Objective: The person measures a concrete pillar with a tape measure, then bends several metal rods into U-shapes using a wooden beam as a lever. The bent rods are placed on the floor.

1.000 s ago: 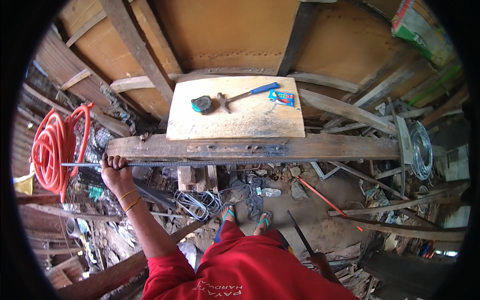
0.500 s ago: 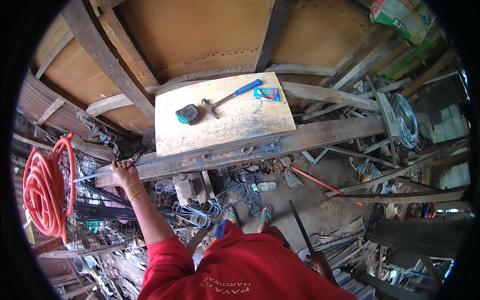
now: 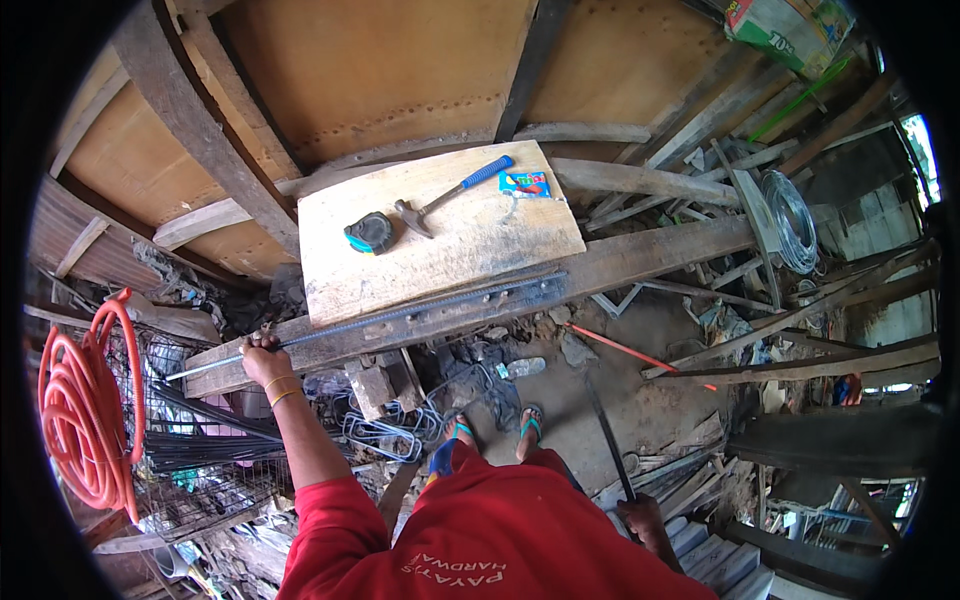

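While the right hand grips a dark bar, the left hand, curled round the rebar near its left end, should steady it.

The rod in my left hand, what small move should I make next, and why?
I'd probably lift the dark bar in your right hand toward the rod's far end. Your left hand holds the rod along the beam, near the pegs, while the bar is out over the floor, apart from the rod.
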A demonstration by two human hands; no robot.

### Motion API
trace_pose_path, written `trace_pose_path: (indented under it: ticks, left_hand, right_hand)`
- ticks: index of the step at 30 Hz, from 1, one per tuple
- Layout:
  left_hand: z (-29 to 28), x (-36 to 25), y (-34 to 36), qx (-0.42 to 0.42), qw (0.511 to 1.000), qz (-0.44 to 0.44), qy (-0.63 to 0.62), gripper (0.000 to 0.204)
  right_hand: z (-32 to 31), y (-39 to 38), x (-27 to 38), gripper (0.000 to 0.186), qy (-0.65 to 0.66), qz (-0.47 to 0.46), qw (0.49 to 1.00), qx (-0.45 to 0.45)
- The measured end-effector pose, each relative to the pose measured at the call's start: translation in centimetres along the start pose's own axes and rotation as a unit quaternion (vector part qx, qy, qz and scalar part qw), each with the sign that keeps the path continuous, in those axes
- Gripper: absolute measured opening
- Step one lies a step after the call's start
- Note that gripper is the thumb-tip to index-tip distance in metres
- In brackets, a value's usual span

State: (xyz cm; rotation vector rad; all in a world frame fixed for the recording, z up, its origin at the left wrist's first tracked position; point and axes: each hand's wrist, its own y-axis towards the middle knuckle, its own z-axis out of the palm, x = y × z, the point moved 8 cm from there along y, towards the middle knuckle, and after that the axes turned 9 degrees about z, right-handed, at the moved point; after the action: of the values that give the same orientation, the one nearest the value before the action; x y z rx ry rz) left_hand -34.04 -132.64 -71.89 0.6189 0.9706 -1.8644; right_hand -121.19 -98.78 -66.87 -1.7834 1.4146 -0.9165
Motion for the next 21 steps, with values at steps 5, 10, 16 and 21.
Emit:
trace_pose_path:
  ticks: [5, 10, 16, 21]
  left_hand:
    - [-3.0, -1.7, 0.7, 0.061, 0.948, -0.006, 0.311, 0.032]
    - [-3.0, -5.1, 0.2, 0.133, 0.814, 0.1, 0.557, 0.034]
    - [6.2, 0.9, -15.4, 0.39, 0.608, 0.382, 0.576, 0.02]
    - [8.5, 5.3, -21.3, 0.42, 0.515, 0.375, 0.646, 0.022]
  right_hand:
    - [-1.6, -1.8, 3.0, 0.032, 0.021, -0.179, 0.982, -0.061]
    - [-4.6, -4.3, 11.3, 0.035, -0.093, -0.339, 0.916, -0.191]
    - [-8.6, -1.8, 19.0, 0.041, -0.156, -0.304, 0.921, -0.189]
    - [-12.5, 4.6, 23.1, 0.041, -0.226, -0.323, 0.9, -0.187]
